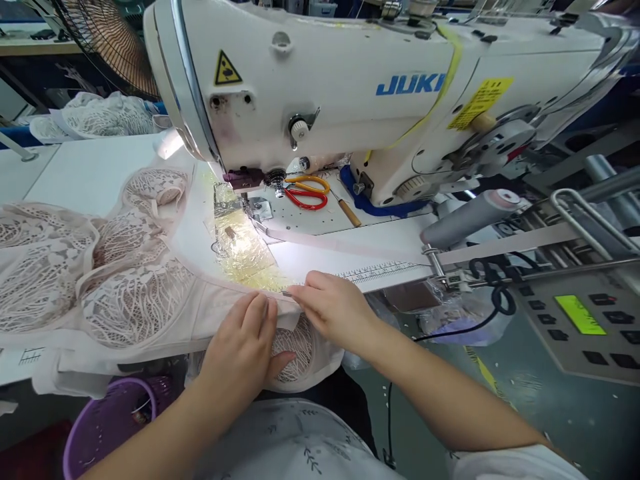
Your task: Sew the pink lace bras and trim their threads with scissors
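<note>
A pale pink lace bra [135, 307] lies across the white machine table, with one cup hanging over the front edge. My left hand [245, 340] is on its band, fingers pressed together on top and thumb stretched over the hanging cup. Beside it, my right hand [340, 307] is closed in a pinch at the band's upper edge. A small dark tip shows at those fingertips; what it belongs to is hidden. Just beyond both hands is the lit, yellowish taped patch [250, 250] below the needle area of the white sewing machine [320, 100].
Scissors with red and orange handles [307, 190] and a wooden-handled tool [349, 212] lie under the machine arm. A ruler strip [380, 272] runs along the table. A pink tape [510, 245] comes in from the right, near a control panel [580, 320]. A purple basket [83, 427] stands below left.
</note>
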